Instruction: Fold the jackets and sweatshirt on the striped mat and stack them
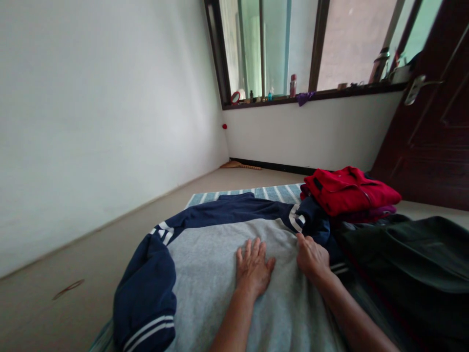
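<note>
A grey and navy sweatshirt (205, 264) with white stripes on its shoulders and cuffs lies spread out in front of me. Its left-side sleeve hangs down in a bend, while the sleeve on the right is bunched beside the red clothes. My left hand (254, 266) rests flat on the grey body, fingers spread. To the right, my right hand (312, 254) is closed on the sweatshirt's side just below the striped shoulder, pinching the cloth.
A striped sheet (271, 193) lies under the sweatshirt. Folded red clothes (351, 190) are stacked at the right, behind a dark green garment (414, 254). A white wall (110, 112) borders the left floor; a brown door (432, 142) stands right. Small items line the windowsill (330, 93).
</note>
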`<action>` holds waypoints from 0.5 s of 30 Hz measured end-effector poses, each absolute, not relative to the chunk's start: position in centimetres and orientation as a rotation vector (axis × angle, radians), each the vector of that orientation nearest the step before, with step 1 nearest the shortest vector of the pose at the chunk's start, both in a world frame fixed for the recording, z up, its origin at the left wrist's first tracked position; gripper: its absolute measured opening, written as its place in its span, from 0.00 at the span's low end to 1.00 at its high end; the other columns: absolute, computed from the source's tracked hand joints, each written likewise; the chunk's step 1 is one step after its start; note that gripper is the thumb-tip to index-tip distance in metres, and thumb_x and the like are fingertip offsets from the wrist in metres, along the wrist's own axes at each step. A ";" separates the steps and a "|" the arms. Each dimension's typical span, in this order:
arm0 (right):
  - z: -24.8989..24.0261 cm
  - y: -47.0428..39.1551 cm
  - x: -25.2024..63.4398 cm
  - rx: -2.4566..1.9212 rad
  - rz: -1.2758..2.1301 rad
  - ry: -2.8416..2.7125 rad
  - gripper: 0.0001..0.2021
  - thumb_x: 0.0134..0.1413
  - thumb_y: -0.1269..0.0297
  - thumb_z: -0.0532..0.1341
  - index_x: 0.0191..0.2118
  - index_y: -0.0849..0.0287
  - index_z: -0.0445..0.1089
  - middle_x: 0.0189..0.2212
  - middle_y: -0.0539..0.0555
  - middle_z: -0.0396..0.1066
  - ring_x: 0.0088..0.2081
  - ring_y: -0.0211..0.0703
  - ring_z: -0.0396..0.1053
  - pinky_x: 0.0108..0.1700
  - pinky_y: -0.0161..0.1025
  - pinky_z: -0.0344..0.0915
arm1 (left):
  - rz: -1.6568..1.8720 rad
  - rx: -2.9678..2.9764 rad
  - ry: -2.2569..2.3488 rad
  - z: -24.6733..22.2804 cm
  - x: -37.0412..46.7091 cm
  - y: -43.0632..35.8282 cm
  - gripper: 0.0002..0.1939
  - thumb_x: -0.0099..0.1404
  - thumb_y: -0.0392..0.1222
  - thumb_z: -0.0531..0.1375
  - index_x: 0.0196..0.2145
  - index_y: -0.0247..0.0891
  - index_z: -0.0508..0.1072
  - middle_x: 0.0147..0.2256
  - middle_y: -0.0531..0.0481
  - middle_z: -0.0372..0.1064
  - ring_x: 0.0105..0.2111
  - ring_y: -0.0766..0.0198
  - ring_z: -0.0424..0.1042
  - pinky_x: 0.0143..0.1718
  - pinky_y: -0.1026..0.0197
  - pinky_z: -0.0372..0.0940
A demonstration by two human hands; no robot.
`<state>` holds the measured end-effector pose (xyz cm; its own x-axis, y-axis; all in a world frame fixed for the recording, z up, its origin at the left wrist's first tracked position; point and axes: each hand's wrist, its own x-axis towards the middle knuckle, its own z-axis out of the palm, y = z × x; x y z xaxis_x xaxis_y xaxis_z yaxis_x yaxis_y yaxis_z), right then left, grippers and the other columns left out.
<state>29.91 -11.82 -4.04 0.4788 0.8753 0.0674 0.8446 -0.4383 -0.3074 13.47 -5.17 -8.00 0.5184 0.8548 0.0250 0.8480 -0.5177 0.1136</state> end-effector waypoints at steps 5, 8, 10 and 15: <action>-4.7 -13.0 26.5 -2.078 -0.012 -1.793 0.19 0.61 0.70 0.49 0.55 0.59 0.67 0.56 0.60 0.63 0.58 0.50 0.59 0.58 0.44 0.54 | 0.051 2.675 1.525 -8.0 13.6 -5.0 0.32 0.68 0.57 0.39 0.65 0.42 0.53 0.67 0.51 0.42 0.66 0.51 0.39 0.63 0.39 0.39; -6.5 -13.0 25.6 -1.957 0.132 -1.939 0.21 0.64 0.61 0.49 0.59 0.61 0.63 0.62 0.60 0.56 0.63 0.51 0.51 0.63 0.47 0.48 | 0.105 2.710 1.515 -8.3 13.5 -4.9 0.31 0.69 0.56 0.37 0.64 0.43 0.54 0.67 0.52 0.44 0.66 0.52 0.41 0.63 0.40 0.41; -7.4 -12.9 25.9 -1.996 0.259 -1.962 0.25 0.64 0.55 0.49 0.61 0.65 0.60 0.63 0.62 0.53 0.65 0.53 0.48 0.64 0.50 0.46 | 0.156 2.731 1.527 -8.4 13.4 -4.8 0.31 0.69 0.56 0.37 0.64 0.43 0.56 0.66 0.52 0.46 0.66 0.53 0.43 0.62 0.41 0.42; -7.0 -13.6 26.9 -2.017 0.397 -2.000 0.31 0.61 0.52 0.53 0.64 0.66 0.55 0.65 0.63 0.48 0.66 0.56 0.43 0.65 0.52 0.42 | 0.175 2.762 1.568 -8.2 13.5 -4.7 0.31 0.69 0.56 0.38 0.63 0.42 0.58 0.65 0.51 0.48 0.65 0.52 0.45 0.62 0.41 0.43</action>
